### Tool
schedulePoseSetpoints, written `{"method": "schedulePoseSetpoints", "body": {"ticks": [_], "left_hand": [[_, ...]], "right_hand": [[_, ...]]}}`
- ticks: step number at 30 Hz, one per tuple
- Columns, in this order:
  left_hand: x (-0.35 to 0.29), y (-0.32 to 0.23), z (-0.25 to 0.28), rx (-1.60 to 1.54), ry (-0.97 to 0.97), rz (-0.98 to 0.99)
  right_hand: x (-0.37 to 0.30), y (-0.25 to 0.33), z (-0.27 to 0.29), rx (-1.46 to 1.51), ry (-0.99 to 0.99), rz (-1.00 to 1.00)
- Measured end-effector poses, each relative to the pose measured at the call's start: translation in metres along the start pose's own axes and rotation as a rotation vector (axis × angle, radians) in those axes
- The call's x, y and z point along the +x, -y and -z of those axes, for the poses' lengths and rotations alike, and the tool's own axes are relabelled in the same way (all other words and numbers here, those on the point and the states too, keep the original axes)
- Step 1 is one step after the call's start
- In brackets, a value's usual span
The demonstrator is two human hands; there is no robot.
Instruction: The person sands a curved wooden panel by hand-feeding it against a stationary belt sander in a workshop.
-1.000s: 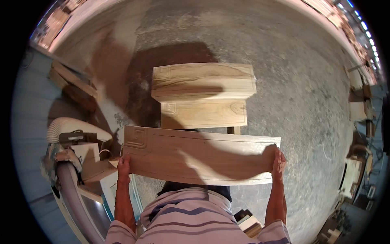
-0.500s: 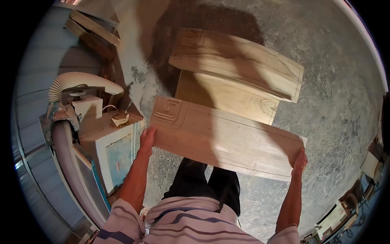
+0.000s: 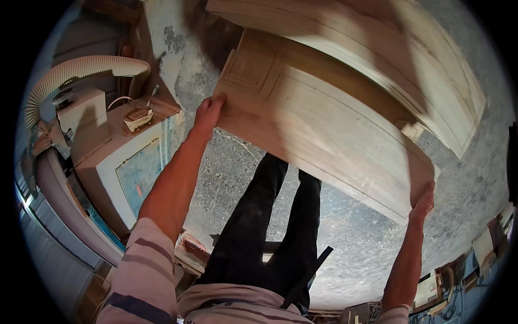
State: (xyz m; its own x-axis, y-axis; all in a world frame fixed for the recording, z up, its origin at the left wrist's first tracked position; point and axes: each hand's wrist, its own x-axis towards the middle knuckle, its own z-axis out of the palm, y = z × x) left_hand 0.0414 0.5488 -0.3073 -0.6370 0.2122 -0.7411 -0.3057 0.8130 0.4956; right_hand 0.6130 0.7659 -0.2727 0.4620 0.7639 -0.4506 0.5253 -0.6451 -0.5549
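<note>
A long carved wooden panel (image 3: 334,124) spans the space before me, held between both hands. My left hand (image 3: 208,114) is closed on its left end, below a carved square corner. My right hand (image 3: 423,203) grips the opposite end, with most of its fingers hidden by the board. Just beyond lies a second, larger wooden panel (image 3: 356,43), also with a grooved border. Between the two, a strip of darker wood (image 3: 345,67) shows in shadow; how the held panel rests against it I cannot tell.
To my left stands a machine cabinet (image 3: 129,173) with a blue side panel, a ribbed hose (image 3: 91,67) and a long belt (image 3: 70,210). A small wooden block with a cord (image 3: 138,119) sits on the cabinet. Tools and boards (image 3: 448,286) line the far lower right.
Both hands have carried the panel forward, away from my body and over the wood beyond. My view has shifted, so more of my legs shows and the far panel looks larger.
</note>
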Motion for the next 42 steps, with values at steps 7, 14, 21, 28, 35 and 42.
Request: {"method": "schedulePoseSetpoints", "body": {"ticks": [7, 14, 21, 28, 35, 42], "left_hand": [[0.065, -0.006, -0.023, 0.081, -0.057, -0.017], [0.097, -0.008, -0.031, 0.019, -0.021, -0.087], [0.100, -0.009, -0.051, 0.174, -0.013, -0.267], [0.108, 0.020, -0.029, 0.296, 0.091, -0.049], [0.135, 0.033, -0.006, 0.202, 0.334, -0.064], [0.108, 0.010, -0.032, 0.128, 0.215, -0.036]], "right_hand": [[0.046, 0.004, -0.053, 0.066, 0.051, 0.023], [0.070, 0.010, -0.088, 0.109, 0.013, -0.041], [0.088, -0.023, -0.086, -0.024, 0.284, 0.116], [0.063, -0.100, -0.097, -0.458, 0.174, 0.059], [0.023, -0.100, -0.109, 0.023, 0.167, -0.226], [0.028, -0.070, -0.110, 0.070, 0.148, -0.359]]}}
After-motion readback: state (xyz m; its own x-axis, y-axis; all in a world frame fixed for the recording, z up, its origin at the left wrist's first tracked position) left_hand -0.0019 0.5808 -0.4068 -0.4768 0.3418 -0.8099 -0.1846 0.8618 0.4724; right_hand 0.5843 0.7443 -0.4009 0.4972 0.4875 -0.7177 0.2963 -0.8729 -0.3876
